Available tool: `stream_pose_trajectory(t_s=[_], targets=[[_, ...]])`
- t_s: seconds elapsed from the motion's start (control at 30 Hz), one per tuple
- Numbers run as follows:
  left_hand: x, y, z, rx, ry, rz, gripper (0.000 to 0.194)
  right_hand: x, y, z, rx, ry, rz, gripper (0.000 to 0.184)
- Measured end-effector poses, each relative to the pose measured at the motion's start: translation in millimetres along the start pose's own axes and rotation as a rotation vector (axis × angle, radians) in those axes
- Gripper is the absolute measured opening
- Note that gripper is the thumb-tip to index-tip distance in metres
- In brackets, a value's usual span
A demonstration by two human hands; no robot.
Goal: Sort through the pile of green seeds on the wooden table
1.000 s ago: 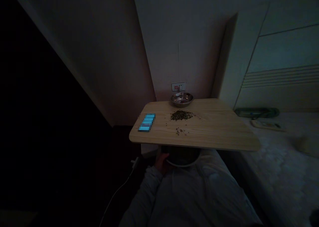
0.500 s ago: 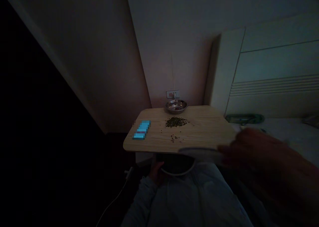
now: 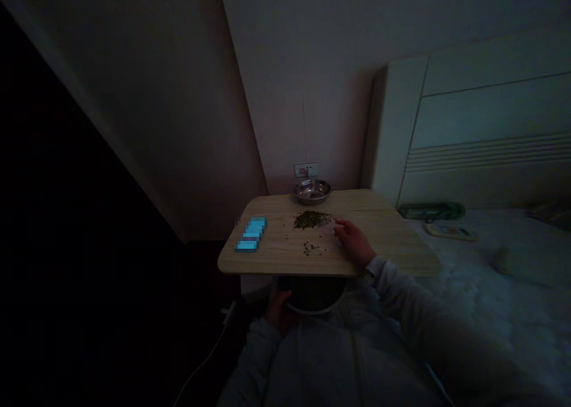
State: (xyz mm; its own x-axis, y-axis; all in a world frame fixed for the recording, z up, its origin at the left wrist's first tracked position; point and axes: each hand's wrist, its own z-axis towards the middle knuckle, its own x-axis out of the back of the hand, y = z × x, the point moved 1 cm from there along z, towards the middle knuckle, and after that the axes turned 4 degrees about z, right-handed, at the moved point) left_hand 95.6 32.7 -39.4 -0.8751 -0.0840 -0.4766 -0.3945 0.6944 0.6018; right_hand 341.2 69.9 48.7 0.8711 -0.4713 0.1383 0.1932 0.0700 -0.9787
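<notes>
My left hand (image 3: 279, 312) grips the left side of a dark bowl with a pale rim (image 3: 317, 312), held below the table's front edge. The table hides part of this bowl, and its inside is too dark to make out. My right hand (image 3: 354, 240) is over the tabletop, fingers closed on a thin, see-through flat piece (image 3: 328, 227); its exact kind is unclear. That piece touches or sits just beside the right side of a pile of small dark green beans or seeds (image 3: 310, 219). Several loose grains (image 3: 310, 249) lie nearer the front edge.
A shiny metal bowl (image 3: 312, 193) stands at the back of the wooden table (image 3: 267, 261), below a wall socket (image 3: 306, 169). On the left lies a phone with a bright, blurred-out screen (image 3: 251, 234). A bed (image 3: 482, 288) adjoins on the right, with a remote-like object (image 3: 450, 231) on it.
From the lower right, my right hand has swung left and forward to the pile, carrying the see-through piece. My left hand and the dark bowl stay where they were.
</notes>
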Motion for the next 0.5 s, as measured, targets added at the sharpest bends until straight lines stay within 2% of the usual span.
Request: stream_pose_trajectory(t_s=[0.17,0.5], targets=[[-3.5,2,-5,0.011,-0.016,-0.004,0.034,-7,9,4,0.109,-0.033,-0.085,0.029],[-6.2,4,-9,0.001,0.032,0.018,0.017,-4,17,2,0.130,0.026,-0.073,0.024]])
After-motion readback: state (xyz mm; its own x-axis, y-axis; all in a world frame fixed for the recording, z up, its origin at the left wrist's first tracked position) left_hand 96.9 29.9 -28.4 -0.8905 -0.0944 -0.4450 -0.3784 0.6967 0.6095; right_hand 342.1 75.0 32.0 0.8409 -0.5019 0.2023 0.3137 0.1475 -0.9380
